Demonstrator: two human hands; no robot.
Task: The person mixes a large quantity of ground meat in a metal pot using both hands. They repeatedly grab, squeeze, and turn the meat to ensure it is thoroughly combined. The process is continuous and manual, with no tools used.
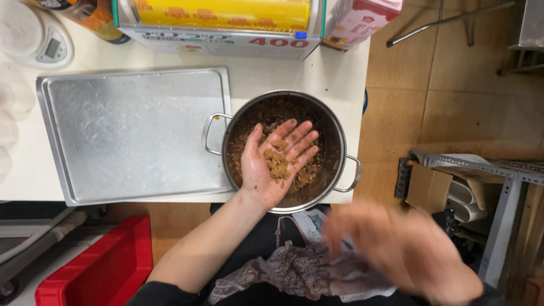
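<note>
My left hand [275, 164] lies palm up over a steel pot [339, 133], fingers apart, with a small heap of brown crumbly mixture [277, 162] resting on the palm. The pot has two handles and holds more of the same brown mixture [255, 116]. My right hand [405, 249] is low at the near right, blurred by motion, off the table edge and above a crumpled patterned cloth [294, 272]; I cannot make out whether it grips anything.
An empty metal baking tray [133, 133] lies left of the pot on the white table [283, 73]. A kitchen scale [42, 37], a foil or wrap box [221, 25] and a pink carton [357, 20] stand at the back. A red crate [102, 266] sits on the floor.
</note>
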